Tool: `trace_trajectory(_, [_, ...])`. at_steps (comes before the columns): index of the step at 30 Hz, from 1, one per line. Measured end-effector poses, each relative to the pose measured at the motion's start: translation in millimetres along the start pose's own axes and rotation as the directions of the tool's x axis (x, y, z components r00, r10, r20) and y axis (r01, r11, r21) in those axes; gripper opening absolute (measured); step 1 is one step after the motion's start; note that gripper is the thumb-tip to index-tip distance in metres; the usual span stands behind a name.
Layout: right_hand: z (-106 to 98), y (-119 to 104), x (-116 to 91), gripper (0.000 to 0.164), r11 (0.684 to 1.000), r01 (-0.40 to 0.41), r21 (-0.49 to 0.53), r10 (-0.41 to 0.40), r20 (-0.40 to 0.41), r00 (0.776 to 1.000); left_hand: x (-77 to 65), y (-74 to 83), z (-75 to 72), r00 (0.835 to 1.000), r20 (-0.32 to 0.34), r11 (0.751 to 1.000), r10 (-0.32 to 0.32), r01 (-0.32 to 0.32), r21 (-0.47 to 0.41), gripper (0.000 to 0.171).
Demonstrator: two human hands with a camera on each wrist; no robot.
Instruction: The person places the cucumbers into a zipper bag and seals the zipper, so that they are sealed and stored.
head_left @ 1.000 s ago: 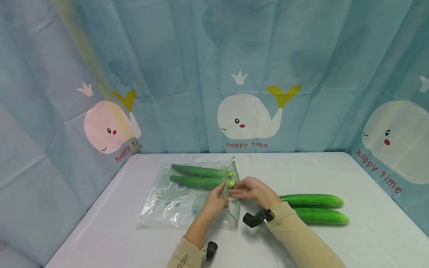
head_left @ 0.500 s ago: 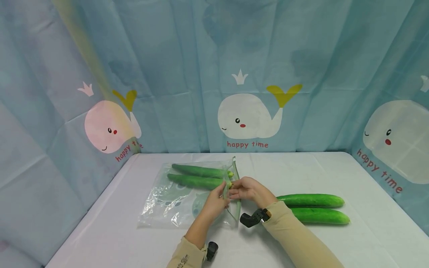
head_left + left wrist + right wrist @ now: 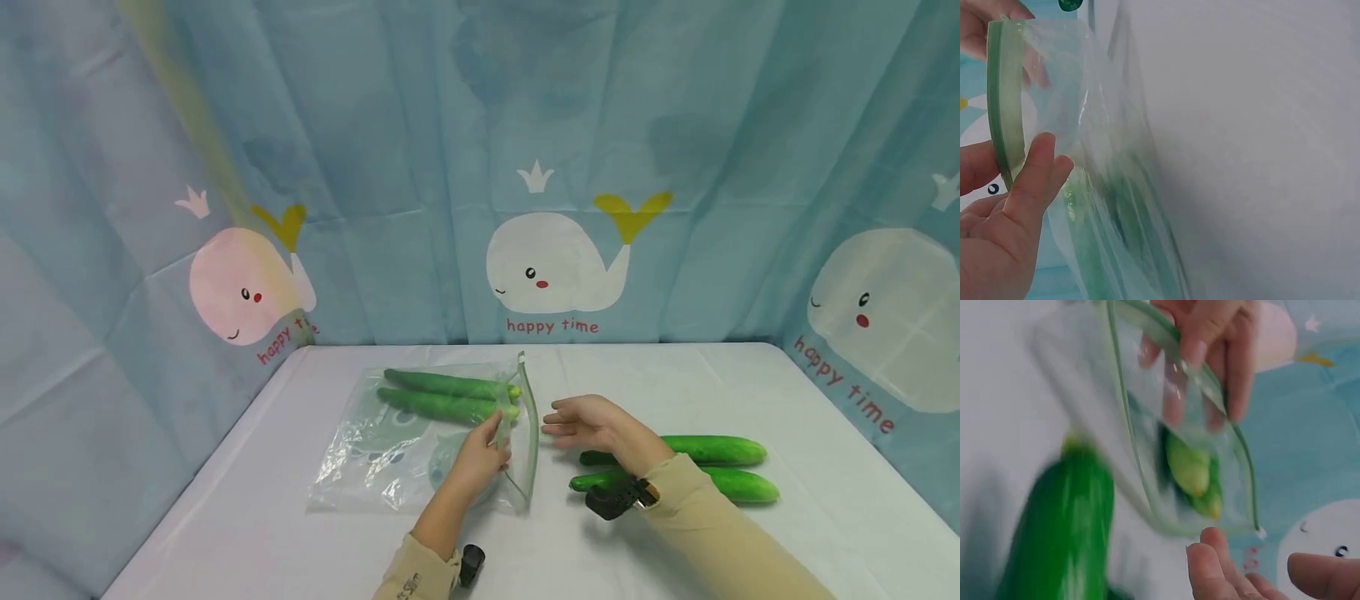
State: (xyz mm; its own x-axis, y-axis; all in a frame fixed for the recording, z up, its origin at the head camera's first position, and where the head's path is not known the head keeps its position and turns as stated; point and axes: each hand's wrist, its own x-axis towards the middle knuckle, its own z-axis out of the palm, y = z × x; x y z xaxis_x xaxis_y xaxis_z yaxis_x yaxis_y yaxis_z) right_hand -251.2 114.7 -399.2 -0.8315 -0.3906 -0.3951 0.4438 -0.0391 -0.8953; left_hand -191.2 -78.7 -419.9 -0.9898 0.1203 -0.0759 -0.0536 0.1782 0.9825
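A clear zip bag [image 3: 341,479] with a green edge lies on the table, its mouth to the right. Inside it are two cucumbers, a far one [image 3: 442,383] and a near one [image 3: 431,406], pale tips toward the mouth. My left hand [image 3: 476,460] pinches the bag's upper edge between thumb and fingers [image 3: 1032,178], and the mouth gapes in the right wrist view. Just right of that mouth, my right hand [image 3: 597,427] holds nothing, fingers extended and apart. Two more cucumbers, a far one [image 3: 716,450] and a near one [image 3: 742,485], lie partly hidden behind my right forearm.
A white cloth covers the table [image 3: 225,517]. Blue curtains [image 3: 405,275] printed with whales close off the back and both sides. Each wrist wears a black camera, the right one [image 3: 611,500] close over the near loose cucumber.
The near bagged cucumber has slid slightly further left into the bag. My right hand has let go of its tip and drawn back to the right, out of the mouth. My left hand keeps its place.
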Motion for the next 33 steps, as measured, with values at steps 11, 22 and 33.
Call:
trace_trajectory(11, [-58,-21,-50,0.055,0.898,0.187,-0.399,-0.221,-0.041,0.974,-1.1,-4.7,-3.1,0.999,-0.043,0.997,0.005,-0.001,0.081,0.065])
trace_trajectory(22, [-150,-15,-83,0.053,0.550,0.408,-0.729,-0.387,0.210,0.898,-3.4,-3.0,-4.5,0.997,-0.075,0.992,0.037,-0.028,0.120,0.048])
trace_trajectory(33, [-210,1,-95,0.055,0.380,0.428,-0.820,-0.332,0.311,0.890,-1.4,-4.3,-2.5,0.994,-0.106,0.990,0.011,0.004,0.143,0.039])
